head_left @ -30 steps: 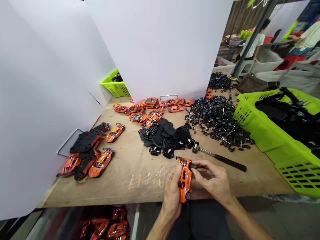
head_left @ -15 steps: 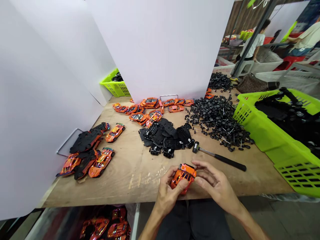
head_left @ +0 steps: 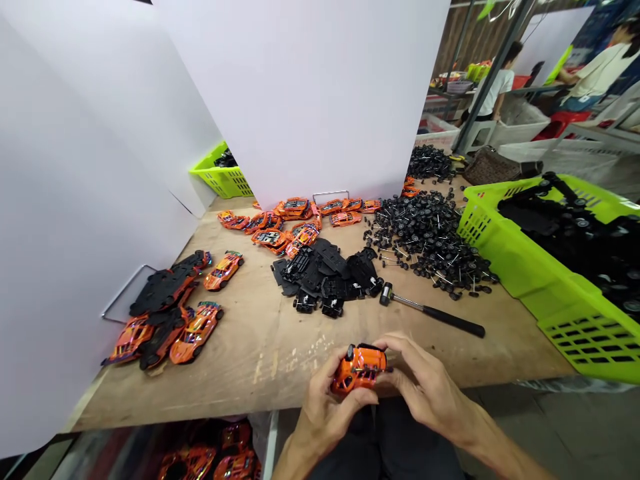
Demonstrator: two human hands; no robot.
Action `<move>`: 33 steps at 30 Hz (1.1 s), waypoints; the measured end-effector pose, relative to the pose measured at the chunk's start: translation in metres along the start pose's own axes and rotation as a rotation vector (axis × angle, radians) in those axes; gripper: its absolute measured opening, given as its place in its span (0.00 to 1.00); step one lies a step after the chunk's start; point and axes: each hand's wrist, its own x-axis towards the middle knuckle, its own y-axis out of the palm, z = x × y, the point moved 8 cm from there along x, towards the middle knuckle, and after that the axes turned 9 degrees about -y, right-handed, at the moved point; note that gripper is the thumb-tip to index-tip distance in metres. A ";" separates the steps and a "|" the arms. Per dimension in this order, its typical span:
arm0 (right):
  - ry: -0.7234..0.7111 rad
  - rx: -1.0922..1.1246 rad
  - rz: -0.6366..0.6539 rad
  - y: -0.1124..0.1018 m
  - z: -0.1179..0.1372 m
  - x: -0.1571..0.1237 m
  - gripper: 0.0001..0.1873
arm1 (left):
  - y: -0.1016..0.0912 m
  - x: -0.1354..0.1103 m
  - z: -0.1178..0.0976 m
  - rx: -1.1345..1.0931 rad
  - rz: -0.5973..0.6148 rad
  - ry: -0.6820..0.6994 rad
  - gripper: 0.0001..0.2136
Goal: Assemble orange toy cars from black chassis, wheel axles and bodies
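Observation:
An orange toy car (head_left: 361, 367) is held over the table's front edge, one black wheel showing at its top. My left hand (head_left: 327, 400) is closed round its left side, thumb along the lower edge. At its right end, my right hand (head_left: 425, 377) grips with thumb and forefinger; a small dark part juts out between them, too small to name. Beyond the hands lies a rubber-headed hammer (head_left: 430, 312) with a black handle. Black car chassis (head_left: 325, 270) lie heaped in the middle of the table, some with wheels on.
Wheels on axles (head_left: 425, 233) form a big pile, beside a green crate (head_left: 520, 280) of black parts. Orange car bodies (head_left: 280, 227) lie at the back; finished-looking cars (head_left: 197, 333) lie left. A white panel (head_left: 310, 100) stands behind. Co-workers (head_left: 595, 73) sit far right.
The toy car has tilted in my hands, so a black wheel now shows on top. My right fingers have closed in on its right end. The view has shifted slightly.

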 end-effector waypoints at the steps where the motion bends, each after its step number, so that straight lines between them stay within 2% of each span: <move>1: 0.001 0.000 -0.012 0.002 -0.002 -0.001 0.20 | -0.002 -0.001 0.004 0.034 -0.038 0.001 0.25; 5: 0.063 0.050 -0.033 0.011 -0.014 -0.004 0.17 | -0.011 -0.003 0.004 0.112 -0.214 0.054 0.24; 7: 0.095 0.080 0.007 0.014 -0.016 -0.003 0.18 | -0.009 0.000 -0.006 0.129 -0.186 0.085 0.20; 10: 0.100 0.090 0.072 0.013 -0.014 0.000 0.22 | -0.002 0.006 -0.024 0.206 -0.061 0.129 0.14; 13: 0.082 0.078 0.077 0.012 -0.018 0.001 0.22 | 0.001 0.008 -0.038 0.328 -0.025 0.244 0.13; 18: 0.006 0.025 0.011 0.025 -0.037 -0.004 0.18 | 0.008 0.012 -0.032 0.518 -0.044 0.330 0.14; 22: 0.001 0.017 -0.045 0.033 -0.049 -0.006 0.14 | 0.016 0.019 -0.027 0.664 -0.039 0.328 0.13; 25: 0.081 0.058 -0.075 0.032 -0.057 -0.006 0.13 | 0.020 0.027 -0.026 0.722 -0.027 0.305 0.13; 30: 0.297 0.125 -0.132 0.031 -0.076 -0.012 0.16 | 0.023 0.038 -0.025 0.798 -0.063 0.169 0.10; 33: 0.289 0.134 -0.201 0.027 -0.080 -0.014 0.10 | 0.021 0.039 -0.026 0.756 -0.046 0.059 0.12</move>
